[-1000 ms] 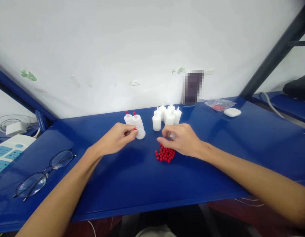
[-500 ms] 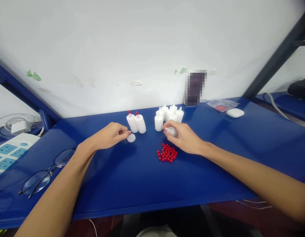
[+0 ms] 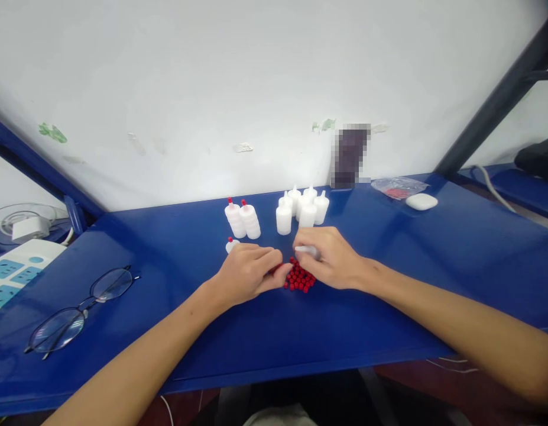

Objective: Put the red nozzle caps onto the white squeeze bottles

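Observation:
My left hand [image 3: 249, 273] reaches over the left edge of a pile of small red caps [image 3: 301, 279], thumb and forefinger closing with red showing between them; the fingertips are partly hidden. My right hand [image 3: 329, 257] wraps round a white squeeze bottle [image 3: 309, 252], tilted so its nozzle points left, just above the pile. Two white bottles with red caps [image 3: 249, 221] stand upright to the left. Another red-capped white bottle [image 3: 230, 245] shows partly behind my left hand. Several uncapped white nozzle bottles [image 3: 283, 220] stand grouped behind my right hand.
On the blue table [image 3: 238, 349], eyeglasses [image 3: 85, 310] and a power strip [image 3: 16, 269] lie at the left. A plastic bag with red pieces [image 3: 398, 187] and a white rounded object [image 3: 421, 202] are at the back right. A blurred dark object [image 3: 350, 157] leans on the wall.
My left hand has left the bottle at the left and moved right to the caps, uncovering that bottle's red cap. My right hand has come slightly nearer with its bottle.

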Tool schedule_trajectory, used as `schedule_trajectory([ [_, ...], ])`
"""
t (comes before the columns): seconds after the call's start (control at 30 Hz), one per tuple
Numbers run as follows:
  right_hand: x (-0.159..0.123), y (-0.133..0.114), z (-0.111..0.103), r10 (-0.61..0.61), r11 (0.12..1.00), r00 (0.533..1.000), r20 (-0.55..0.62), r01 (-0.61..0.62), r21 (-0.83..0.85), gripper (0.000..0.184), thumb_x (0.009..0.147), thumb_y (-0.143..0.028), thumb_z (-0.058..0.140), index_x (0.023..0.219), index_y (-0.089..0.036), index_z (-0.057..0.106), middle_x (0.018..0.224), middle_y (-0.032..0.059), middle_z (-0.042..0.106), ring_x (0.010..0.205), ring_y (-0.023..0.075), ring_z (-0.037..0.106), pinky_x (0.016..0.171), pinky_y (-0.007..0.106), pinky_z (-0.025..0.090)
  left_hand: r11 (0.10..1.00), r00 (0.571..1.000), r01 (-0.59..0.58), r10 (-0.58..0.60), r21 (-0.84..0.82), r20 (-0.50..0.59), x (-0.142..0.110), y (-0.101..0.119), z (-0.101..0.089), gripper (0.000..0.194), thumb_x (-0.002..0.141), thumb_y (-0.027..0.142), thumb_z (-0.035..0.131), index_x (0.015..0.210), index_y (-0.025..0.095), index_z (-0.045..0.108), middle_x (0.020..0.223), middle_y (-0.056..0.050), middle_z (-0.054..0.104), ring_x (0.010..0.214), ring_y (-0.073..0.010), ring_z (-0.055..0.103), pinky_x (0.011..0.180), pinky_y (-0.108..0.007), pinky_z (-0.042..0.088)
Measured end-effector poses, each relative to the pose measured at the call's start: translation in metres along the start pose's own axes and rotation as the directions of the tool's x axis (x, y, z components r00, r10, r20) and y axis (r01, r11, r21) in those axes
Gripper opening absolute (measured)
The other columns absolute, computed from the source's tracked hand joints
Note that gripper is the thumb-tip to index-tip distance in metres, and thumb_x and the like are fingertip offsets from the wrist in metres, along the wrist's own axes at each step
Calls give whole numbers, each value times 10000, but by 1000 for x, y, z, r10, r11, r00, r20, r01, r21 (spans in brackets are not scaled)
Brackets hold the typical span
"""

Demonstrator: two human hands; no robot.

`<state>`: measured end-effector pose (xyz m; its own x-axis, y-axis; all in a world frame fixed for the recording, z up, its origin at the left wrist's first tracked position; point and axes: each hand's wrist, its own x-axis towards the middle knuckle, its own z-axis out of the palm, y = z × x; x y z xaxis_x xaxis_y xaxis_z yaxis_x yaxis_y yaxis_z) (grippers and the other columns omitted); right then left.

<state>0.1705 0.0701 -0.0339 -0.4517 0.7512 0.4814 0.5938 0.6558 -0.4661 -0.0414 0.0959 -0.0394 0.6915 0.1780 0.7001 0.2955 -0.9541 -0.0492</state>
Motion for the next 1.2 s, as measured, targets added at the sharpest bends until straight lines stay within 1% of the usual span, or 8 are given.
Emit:
schedule_trajectory([
  [0.17, -5, -11, 1, -171, 982, 981, 93, 163, 93, 109, 757, -200, 449, 653, -192, 417, 578, -23, 461, 503, 103, 375, 518, 261, 250, 995, 991, -89, 94, 50, -95, 6, 8, 1, 319, 971, 233, 518, 664, 182, 448, 523, 58, 459, 457, -85, 344, 461, -249, 297],
  [0.3, -6, -13, 6, -252, 963, 963, 92, 241, 120, 216, 832, -330, 437, 666, -196, 401, 597, -16, 447, 524, 108, 362, 534, 261, 259, 986, 985, -136, 145, 97, -92, 9, 8, -3, 383, 1001, 279, 477, 635, 184, 414, 502, 55, 441, 444, -85, 355, 450, -255, 295],
  [0.53, -5, -20, 8, -176, 977, 982, 74, 166, 134, 354, 888, -393, 450, 620, -190, 338, 544, -37, 391, 504, 85, 313, 528, 256, 228, 957, 966, -248, 255, 148, -32, 12, 10, -2, 426, 1042, 319, 364, 643, 181, 423, 504, 49, 449, 427, -87, 367, 446, -246, 297],
  [0.83, -6, -24, 9, -73, 995, 993, 89, 66, 80, 321, 726, -301, 521, 546, -187, 281, 459, -63, 283, 442, 59, 231, 463, 245, 178, 963, 972, -233, 235, 137, -3, 8, 10, 1, 416, 1030, 306, 390, 633, 185, 417, 491, 47, 436, 420, -93, 354, 442, -246, 302],
  [0.93, -6, -25, 10, -69, 996, 995, 73, 65, 63, 316, 742, -306, 523, 555, -190, 297, 466, -63, 306, 438, 60, 238, 464, 246, 180, 970, 976, -219, 220, 106, 6, 8, 11, 1, 383, 1018, 266, 402, 645, 186, 419, 504, 47, 445, 428, -94, 351, 447, -250, 297],
  [1.03, -4, -22, 6, -51, 991, 995, 81, 40, 131, 247, 864, -383, 474, 727, -178, 497, 546, -46, 466, 478, 84, 372, 501, 244, 243, 993, 994, -104, 105, -53, 31, 9, 7, -5, 355, 997, 236, 421, 646, 182, 412, 519, 53, 430, 436, -82, 325, 441, -243, 275],
  [1.1, -3, -17, 3, -9, 987, 998, 63, -1, 161, 295, 932, -420, 413, 862, -171, 554, 608, -33, 532, 520, 99, 435, 555, 252, 292, 972, 994, 105, -94, -210, 63, 10, 0, -16, 386, 990, 251, 437, 616, 178, 374, 507, 62, 364, 437, -67, 288, 428, -225, 246],
  [1.2, -1, -9, -1, 46, 992, 998, 31, -50, 118, 361, 971, -401, 350, 790, -173, 563, 636, -25, 560, 557, 105, 447, 679, 290, 333, 828, 893, 451, -424, -334, 154, 10, -23, -40, 459, 974, 305, 457, 561, 177, 302, 499, 60, 266, 443, -59, 234, 413, -212, 210],
])
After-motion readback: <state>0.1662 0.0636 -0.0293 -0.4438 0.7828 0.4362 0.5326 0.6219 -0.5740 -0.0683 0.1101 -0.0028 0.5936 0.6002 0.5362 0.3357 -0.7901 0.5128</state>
